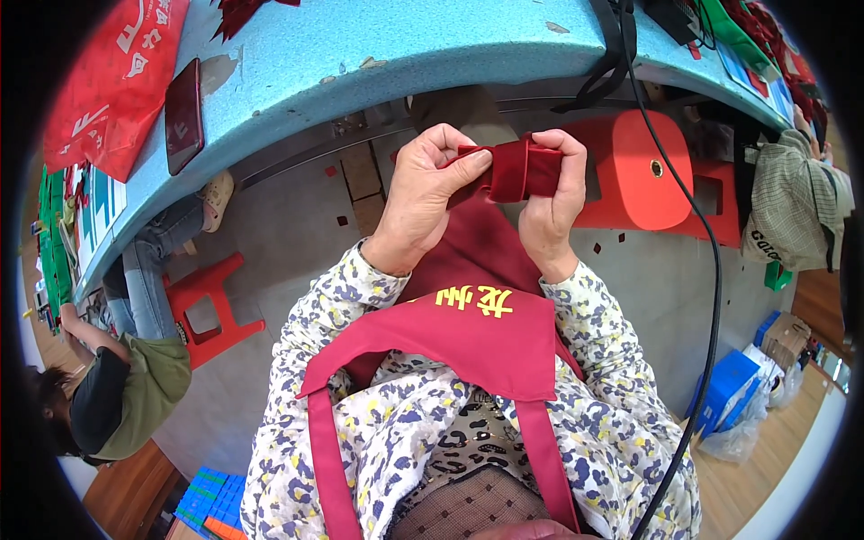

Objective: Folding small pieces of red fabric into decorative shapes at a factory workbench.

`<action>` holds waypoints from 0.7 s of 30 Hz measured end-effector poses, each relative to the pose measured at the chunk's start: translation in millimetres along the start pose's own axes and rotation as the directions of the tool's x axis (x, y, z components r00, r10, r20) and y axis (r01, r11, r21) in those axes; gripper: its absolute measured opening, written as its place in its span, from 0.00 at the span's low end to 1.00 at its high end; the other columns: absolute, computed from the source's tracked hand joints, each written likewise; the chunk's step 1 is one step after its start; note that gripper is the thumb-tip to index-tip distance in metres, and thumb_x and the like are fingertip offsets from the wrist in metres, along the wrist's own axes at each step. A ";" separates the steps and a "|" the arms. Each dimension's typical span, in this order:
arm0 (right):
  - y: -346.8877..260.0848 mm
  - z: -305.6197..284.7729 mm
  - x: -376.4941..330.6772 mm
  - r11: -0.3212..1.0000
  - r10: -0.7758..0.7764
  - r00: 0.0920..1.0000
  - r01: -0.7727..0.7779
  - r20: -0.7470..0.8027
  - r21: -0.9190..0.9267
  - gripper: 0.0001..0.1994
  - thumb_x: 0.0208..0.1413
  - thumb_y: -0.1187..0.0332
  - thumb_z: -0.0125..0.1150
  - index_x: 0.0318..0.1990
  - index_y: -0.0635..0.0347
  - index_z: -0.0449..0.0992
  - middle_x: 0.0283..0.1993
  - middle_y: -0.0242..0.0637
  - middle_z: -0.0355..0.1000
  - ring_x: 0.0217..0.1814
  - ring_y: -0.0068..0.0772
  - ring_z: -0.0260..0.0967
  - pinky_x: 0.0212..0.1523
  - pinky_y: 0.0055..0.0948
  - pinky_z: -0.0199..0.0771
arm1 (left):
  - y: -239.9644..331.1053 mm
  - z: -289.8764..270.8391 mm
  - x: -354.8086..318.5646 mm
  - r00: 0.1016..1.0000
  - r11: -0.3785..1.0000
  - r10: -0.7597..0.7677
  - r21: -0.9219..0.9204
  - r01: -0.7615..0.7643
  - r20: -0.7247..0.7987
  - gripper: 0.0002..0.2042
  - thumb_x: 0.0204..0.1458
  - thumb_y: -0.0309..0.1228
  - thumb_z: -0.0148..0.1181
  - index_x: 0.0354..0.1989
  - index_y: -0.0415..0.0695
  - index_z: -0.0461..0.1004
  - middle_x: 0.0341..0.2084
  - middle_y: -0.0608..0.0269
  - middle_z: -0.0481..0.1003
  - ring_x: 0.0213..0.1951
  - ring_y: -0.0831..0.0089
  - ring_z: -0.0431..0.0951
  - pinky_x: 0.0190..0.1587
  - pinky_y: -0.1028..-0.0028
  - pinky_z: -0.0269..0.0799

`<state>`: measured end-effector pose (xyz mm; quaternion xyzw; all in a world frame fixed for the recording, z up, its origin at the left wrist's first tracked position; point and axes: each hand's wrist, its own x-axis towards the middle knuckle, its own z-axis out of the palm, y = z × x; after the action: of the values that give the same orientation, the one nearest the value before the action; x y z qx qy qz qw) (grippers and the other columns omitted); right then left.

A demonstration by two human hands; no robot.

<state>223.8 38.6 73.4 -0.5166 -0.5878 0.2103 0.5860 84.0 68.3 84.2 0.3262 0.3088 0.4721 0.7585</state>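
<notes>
A dark red fabric bow with a band round its middle is stretched between my hands, over my lap and close to the table's near edge. My left hand pinches its left end, thumb on top. The right end is gripped by my right hand, with the thumb on the near side and the fingers folded behind. Below the bow hangs my maroon apron with yellow lettering, worn over a patterned long-sleeved top.
Ahead curves a blue table with a chipped edge. A dark phone and a red bag lie at its left. A black cable hangs down on the right. Red stools stand right and left. At left sits another person.
</notes>
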 end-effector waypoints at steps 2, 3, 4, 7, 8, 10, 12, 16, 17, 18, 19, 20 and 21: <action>-0.7 2.6 -1.3 0.996 0.055 0.998 -0.055 -0.002 0.063 0.15 0.49 0.81 0.36 0.44 0.60 0.63 0.37 0.30 0.65 0.36 0.17 0.64 0.37 0.15 0.67 | 0.0 -2.7 -1.4 1.000 1.000 -0.006 0.008 0.006 -0.019 0.03 0.48 0.20 0.57 0.30 0.41 0.70 0.25 0.68 0.74 0.27 0.84 0.72 0.32 0.85 0.66; -1.3 4.3 -1.9 0.986 0.110 0.994 -0.109 -0.003 0.125 0.15 0.49 0.81 0.36 0.44 0.60 0.63 0.37 0.30 0.65 0.36 0.17 0.64 0.37 0.15 0.67 | 0.0 -4.8 -1.8 1.000 1.000 0.009 0.028 -0.009 -0.028 0.03 0.48 0.21 0.58 0.30 0.41 0.71 0.25 0.69 0.74 0.27 0.85 0.72 0.32 0.85 0.66; -1.8 6.4 -2.6 0.969 0.165 0.986 -0.162 0.001 0.187 0.15 0.49 0.81 0.36 0.44 0.60 0.63 0.37 0.30 0.65 0.36 0.17 0.64 0.37 0.16 0.67 | 0.0 -7.2 -2.1 0.999 0.999 0.024 0.049 -0.023 -0.036 0.03 0.48 0.21 0.58 0.29 0.42 0.71 0.25 0.69 0.74 0.27 0.85 0.72 0.31 0.85 0.66; -1.0 14.9 -5.3 0.939 0.235 0.972 -0.231 0.016 0.253 0.15 0.49 0.81 0.35 0.43 0.60 0.64 0.37 0.31 0.66 0.36 0.17 0.64 0.38 0.17 0.68 | 3.7 -15.7 -3.1 0.998 0.998 0.020 0.061 -0.017 -0.058 0.03 0.47 0.22 0.59 0.29 0.41 0.71 0.25 0.68 0.74 0.27 0.84 0.72 0.31 0.84 0.67; -1.4 18.1 -6.3 0.921 0.269 0.963 -0.264 0.024 0.285 0.15 0.48 0.82 0.35 0.43 0.61 0.65 0.36 0.31 0.66 0.36 0.17 0.65 0.38 0.17 0.68 | 6.3 -18.6 -3.4 0.998 0.999 0.001 0.053 0.003 -0.068 0.04 0.46 0.22 0.60 0.28 0.40 0.70 0.25 0.67 0.74 0.27 0.84 0.72 0.32 0.84 0.68; -7.1 22.8 -7.5 0.897 0.292 0.954 -0.299 0.071 0.324 0.14 0.49 0.82 0.35 0.42 0.61 0.65 0.36 0.31 0.66 0.36 0.18 0.65 0.39 0.17 0.68 | 8.7 -23.6 -5.4 0.997 0.999 -0.018 0.045 0.022 -0.081 0.05 0.46 0.22 0.61 0.28 0.40 0.70 0.25 0.65 0.74 0.28 0.83 0.73 0.32 0.84 0.70; -12.8 26.9 -7.1 0.844 0.332 0.930 -0.369 0.160 0.389 0.13 0.49 0.81 0.35 0.40 0.61 0.66 0.36 0.30 0.66 0.36 0.18 0.65 0.39 0.17 0.69 | 9.4 -26.9 -6.0 0.995 0.996 -0.037 0.075 0.044 -0.096 0.05 0.45 0.22 0.61 0.28 0.39 0.70 0.24 0.66 0.73 0.27 0.83 0.73 0.31 0.83 0.69; 8.0 29.2 -15.4 0.883 0.253 0.956 -0.290 0.147 0.369 0.13 0.50 0.82 0.36 0.38 0.62 0.67 0.36 0.29 0.66 0.37 0.18 0.65 0.39 0.17 0.69 | 3.7 -24.7 -7.2 0.977 0.972 0.135 0.211 -0.099 -0.164 0.05 0.45 0.22 0.61 0.28 0.38 0.70 0.24 0.66 0.73 0.27 0.83 0.72 0.31 0.84 0.68; 10.3 31.2 -16.5 0.883 0.253 0.956 -0.291 0.149 0.369 0.13 0.50 0.82 0.36 0.38 0.62 0.67 0.36 0.29 0.66 0.37 0.18 0.65 0.39 0.17 0.69 | 2.7 -24.6 -7.8 0.957 0.946 0.226 0.275 -0.171 -0.184 0.05 0.45 0.21 0.61 0.28 0.38 0.70 0.24 0.66 0.72 0.27 0.84 0.72 0.30 0.85 0.68; 12.6 32.8 -17.7 0.903 0.237 0.969 -0.247 0.072 0.351 0.12 0.50 0.82 0.36 0.38 0.61 0.67 0.36 0.30 0.65 0.37 0.18 0.65 0.39 0.17 0.69 | 1.7 -27.2 -9.6 0.956 0.946 0.226 0.275 -0.170 -0.186 0.05 0.45 0.21 0.61 0.28 0.38 0.70 0.24 0.66 0.72 0.27 0.84 0.72 0.30 0.85 0.68; 14.3 34.3 -18.6 0.921 0.219 0.976 -0.205 -0.004 0.330 0.12 0.50 0.82 0.36 0.38 0.61 0.67 0.36 0.30 0.65 0.37 0.19 0.65 0.39 0.18 0.69 | -0.5 -31.4 -12.4 0.947 0.922 0.262 0.337 -0.189 -0.187 0.06 0.45 0.21 0.61 0.28 0.38 0.70 0.25 0.66 0.72 0.28 0.84 0.72 0.30 0.85 0.68; 15.3 35.6 -19.0 0.938 0.197 0.977 -0.164 -0.080 0.305 0.12 0.50 0.82 0.37 0.38 0.61 0.67 0.36 0.30 0.65 0.38 0.19 0.65 0.39 0.18 0.69 | -3.4 -35.8 -15.4 0.936 0.894 0.298 0.397 -0.206 -0.185 0.06 0.45 0.21 0.61 0.29 0.38 0.69 0.27 0.65 0.72 0.29 0.84 0.72 0.30 0.85 0.67; 15.0 36.9 -18.8 0.938 0.197 0.977 -0.164 -0.080 0.305 0.12 0.50 0.82 0.37 0.38 0.61 0.67 0.36 0.30 0.65 0.38 0.19 0.65 0.39 0.18 0.69 | -6.1 -38.8 -17.5 0.926 0.863 0.333 0.455 -0.222 -0.180 0.06 0.44 0.20 0.61 0.29 0.37 0.69 0.28 0.64 0.72 0.29 0.84 0.71 0.31 0.85 0.67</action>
<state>191.7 41.4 43.4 -0.4853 -0.4668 0.3205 0.6662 50.7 58.0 59.1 0.4625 0.4474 0.5358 0.5467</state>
